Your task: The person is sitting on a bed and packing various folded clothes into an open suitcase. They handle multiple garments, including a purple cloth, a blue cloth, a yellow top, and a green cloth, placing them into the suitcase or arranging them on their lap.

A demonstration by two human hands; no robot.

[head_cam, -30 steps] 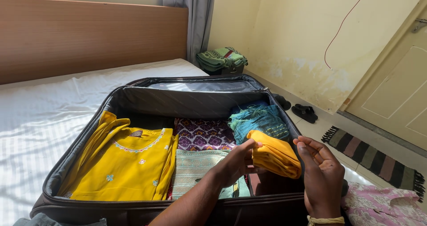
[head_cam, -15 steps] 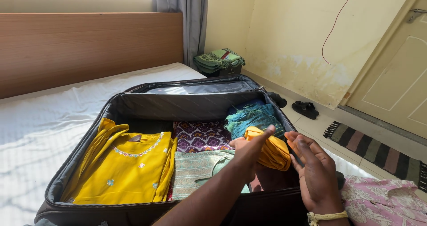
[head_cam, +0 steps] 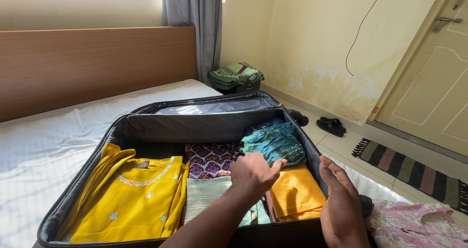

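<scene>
1. Landmark for me = the open suitcase [head_cam: 146,126]: dark grey soft fabric shell w/ ribbed lining, zip edge round the rim, lying flat on a bed w/ a white, lightly creased sheet [head_cam: 44,150].
2. My left hand [head_cam: 253,172] is over the suitcase's middle-right, fingers curled loosely, thumb out toward the right; it rests on the packed clothes and grips nothing I can see.
3. My right hand [head_cam: 343,204] stands flat and open at the suitcase's right wall, fingers straight and together, palm facing inward; it holds nothing.
4. The orange folded cloth [head_cam: 296,194] lies in the suitcase's front right corner, between both hands: smooth, plain weave, roughly rectangular. Left thumb is just beside its upper edge; touching or not, I can't quite tell.
5. Behind it, toward the suitcase's back right, a teal bundle [head_cam: 273,143]: crumpled, w/ fine stitched lines, soft heap shape.
6. Centre of the suitcase: a purple patterned piece [head_cam: 209,160], busy print, folded flat; in front of it a pale green woven piece [head_cam: 207,194] w/ banded texture, partly under my left forearm.
7. Left half of the suitcase: a yellow tunic [head_cam: 131,194], matte cloth, embroidered round neckline and small motifs, laid flat w/ the sleeve folded.
8. Just outside the suitcase's front right corner, a pink floral fabric [head_cam: 414,226], rumpled.
9. On the floor beyond the suitcase's right side: a striped rug [head_cam: 409,167] and dark sandals [head_cam: 331,126].
</scene>
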